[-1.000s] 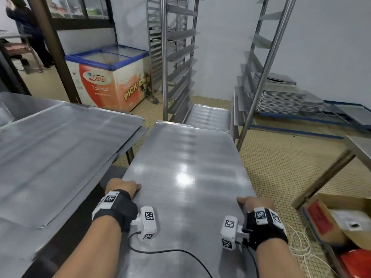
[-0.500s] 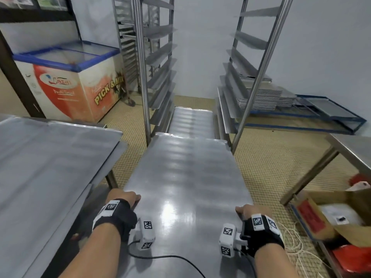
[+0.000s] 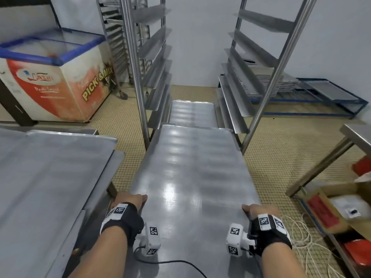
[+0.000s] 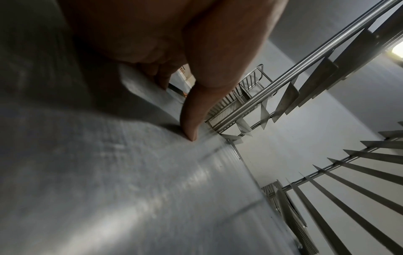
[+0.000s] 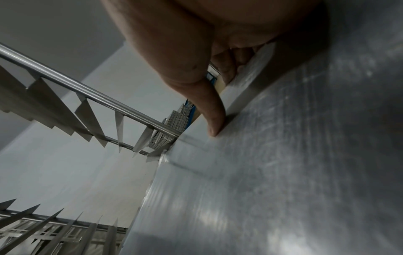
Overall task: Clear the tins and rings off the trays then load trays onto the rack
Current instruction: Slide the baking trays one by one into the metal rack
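Observation:
A bare steel tray (image 3: 192,173) lies flat in front of me, carried by both hands. My left hand (image 3: 130,199) grips its left edge, thumb (image 4: 191,120) on top and fingers curled beneath. My right hand (image 3: 259,210) grips the right edge the same way, thumb (image 5: 212,119) pressed on the tray (image 5: 283,155). The tray's far end sits between the two front posts of the steel rack (image 3: 138,77), level with its lower runners (image 3: 230,101). Another tray (image 3: 192,111) lies lower inside the rack. No tins or rings show on the held tray.
A steel table with a tray (image 3: 46,177) stands to my left. A chest freezer (image 3: 54,77) sits at the back left. Stacked trays (image 3: 267,79) lie behind the rack on the right. Another table (image 3: 355,135) and a cardboard box (image 3: 331,209) are at the right.
I have carried the tray forward and turned right. Its far end has come up between the rack's front posts. Both hands keep the same hold.

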A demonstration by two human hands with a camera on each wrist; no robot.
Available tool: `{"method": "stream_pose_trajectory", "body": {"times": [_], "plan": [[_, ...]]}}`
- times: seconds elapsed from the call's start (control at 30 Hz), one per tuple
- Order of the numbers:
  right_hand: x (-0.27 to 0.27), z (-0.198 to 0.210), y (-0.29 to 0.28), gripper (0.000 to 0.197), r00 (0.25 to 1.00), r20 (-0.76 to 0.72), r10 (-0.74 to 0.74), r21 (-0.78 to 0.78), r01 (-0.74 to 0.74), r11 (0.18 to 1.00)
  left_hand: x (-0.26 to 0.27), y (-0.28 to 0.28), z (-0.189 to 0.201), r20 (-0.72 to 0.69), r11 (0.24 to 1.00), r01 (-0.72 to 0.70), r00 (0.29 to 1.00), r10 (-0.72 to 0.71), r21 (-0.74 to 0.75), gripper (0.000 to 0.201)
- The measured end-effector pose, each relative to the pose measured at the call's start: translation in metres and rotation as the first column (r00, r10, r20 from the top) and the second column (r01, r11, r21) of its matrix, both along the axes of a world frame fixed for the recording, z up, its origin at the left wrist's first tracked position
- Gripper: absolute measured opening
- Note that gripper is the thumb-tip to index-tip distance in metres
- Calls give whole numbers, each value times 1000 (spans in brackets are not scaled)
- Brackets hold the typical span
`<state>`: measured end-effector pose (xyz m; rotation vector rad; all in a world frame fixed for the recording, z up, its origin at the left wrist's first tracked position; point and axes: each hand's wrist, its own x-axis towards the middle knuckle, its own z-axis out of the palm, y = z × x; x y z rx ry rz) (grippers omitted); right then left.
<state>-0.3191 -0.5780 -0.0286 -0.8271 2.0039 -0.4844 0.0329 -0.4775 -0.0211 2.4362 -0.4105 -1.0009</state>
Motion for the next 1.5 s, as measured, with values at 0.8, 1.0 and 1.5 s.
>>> {"method": "stream_pose_trajectory", "body": {"times": [0.8, 1.0, 1.5], "plan": [[56, -68, -222, 67, 997, 8, -75, 23, 75, 997, 41, -211, -72, -80, 984, -175, 982, 171, -41, 57], [63, -75, -256, 58, 997, 20, -75, -3, 75, 997, 48, -244, -88, -51, 977, -193, 981, 189, -91, 46], [88, -75, -326, 52, 999, -15, -33, 64, 34, 997, 58, -301, -79, -10, 990, -132, 991, 131, -51, 66]]}}
